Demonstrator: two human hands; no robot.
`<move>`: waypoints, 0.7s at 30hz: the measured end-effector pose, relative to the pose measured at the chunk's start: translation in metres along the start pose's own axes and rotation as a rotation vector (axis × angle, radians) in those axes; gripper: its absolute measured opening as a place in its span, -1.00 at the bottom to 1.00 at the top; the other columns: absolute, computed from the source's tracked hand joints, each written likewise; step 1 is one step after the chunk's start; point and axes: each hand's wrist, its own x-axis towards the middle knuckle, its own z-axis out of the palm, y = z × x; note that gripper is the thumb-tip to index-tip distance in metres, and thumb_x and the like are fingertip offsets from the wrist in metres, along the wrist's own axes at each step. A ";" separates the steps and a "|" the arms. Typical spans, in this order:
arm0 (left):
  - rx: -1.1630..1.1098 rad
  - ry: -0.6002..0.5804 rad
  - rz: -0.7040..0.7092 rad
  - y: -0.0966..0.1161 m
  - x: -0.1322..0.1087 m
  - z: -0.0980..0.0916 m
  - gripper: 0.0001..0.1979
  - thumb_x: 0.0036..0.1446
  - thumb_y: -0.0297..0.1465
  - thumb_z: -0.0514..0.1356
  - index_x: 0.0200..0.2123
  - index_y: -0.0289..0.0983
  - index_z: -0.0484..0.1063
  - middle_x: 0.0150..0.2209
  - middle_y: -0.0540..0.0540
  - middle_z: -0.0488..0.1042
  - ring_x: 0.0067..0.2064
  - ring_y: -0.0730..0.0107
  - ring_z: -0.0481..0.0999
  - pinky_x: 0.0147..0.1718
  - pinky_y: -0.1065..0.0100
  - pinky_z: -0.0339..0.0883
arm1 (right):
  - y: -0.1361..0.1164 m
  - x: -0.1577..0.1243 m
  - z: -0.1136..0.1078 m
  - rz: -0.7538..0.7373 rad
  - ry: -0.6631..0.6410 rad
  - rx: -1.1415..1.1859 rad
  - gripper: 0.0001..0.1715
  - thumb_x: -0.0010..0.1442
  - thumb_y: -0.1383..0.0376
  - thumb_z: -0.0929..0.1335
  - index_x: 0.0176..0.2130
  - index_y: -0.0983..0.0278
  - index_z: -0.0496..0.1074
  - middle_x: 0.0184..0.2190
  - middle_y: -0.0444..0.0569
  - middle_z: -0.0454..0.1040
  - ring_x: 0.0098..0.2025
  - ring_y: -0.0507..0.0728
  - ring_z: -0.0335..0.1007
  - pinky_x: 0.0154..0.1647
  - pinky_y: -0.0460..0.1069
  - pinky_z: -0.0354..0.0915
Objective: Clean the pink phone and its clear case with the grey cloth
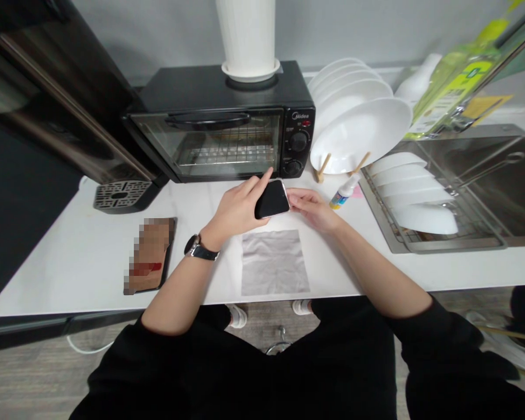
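Note:
A smartphone [273, 200] with a dark screen and a light rim is tilted between my hands, above the white counter. My left hand [241, 205], with a black watch on its wrist, grips the phone's left side. At the right edge of the phone, the fingertips of my right hand [314, 208] are pinched together and touch its end; whether they hold anything small is hidden. Below the phone a grey cloth [275, 263] lies flat near the counter's front edge. Right of my right hand stands a small spray bottle [344, 192].
A black toaster oven [219, 134] stands behind my hands, with a white pot [249, 41] on top. White plates [359, 128] lean in a rack beside it. Bowls [415, 192] sit in a basket over the sink [499, 175]. A blurred-out framed item [151, 254] lies left.

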 end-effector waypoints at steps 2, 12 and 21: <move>0.028 -0.020 0.063 0.002 0.000 0.002 0.18 0.14 -0.31 0.40 0.66 -0.24 -0.19 0.18 -0.24 0.53 0.09 -0.05 0.62 0.05 0.10 0.52 | -0.003 0.000 0.000 0.002 0.056 0.021 -0.33 0.13 -0.23 0.60 0.04 0.12 0.72 -0.13 -0.08 0.76 -0.12 0.09 0.65 -0.06 -0.05 0.50; 0.120 -0.054 0.178 0.008 0.001 -0.002 0.07 0.26 -0.30 0.35 0.65 -0.32 -0.17 0.14 -0.27 0.55 0.10 -0.05 0.57 0.06 0.05 0.48 | 0.005 0.006 0.000 -0.076 0.174 -0.071 -0.39 0.11 -0.23 0.61 -0.13 0.18 0.73 -0.42 -0.19 0.58 -0.41 -0.02 0.35 -0.36 -0.10 0.26; 0.185 -0.022 0.210 0.014 -0.001 -0.004 0.02 0.27 -0.26 0.36 0.62 -0.40 -0.06 0.13 -0.26 0.57 0.09 -0.01 0.59 0.03 0.09 0.48 | 0.002 0.004 0.004 -0.052 0.193 -0.004 -0.38 0.00 -0.27 0.64 -0.35 0.20 0.67 -0.49 -0.18 0.54 -0.43 0.02 0.39 -0.31 -0.06 0.36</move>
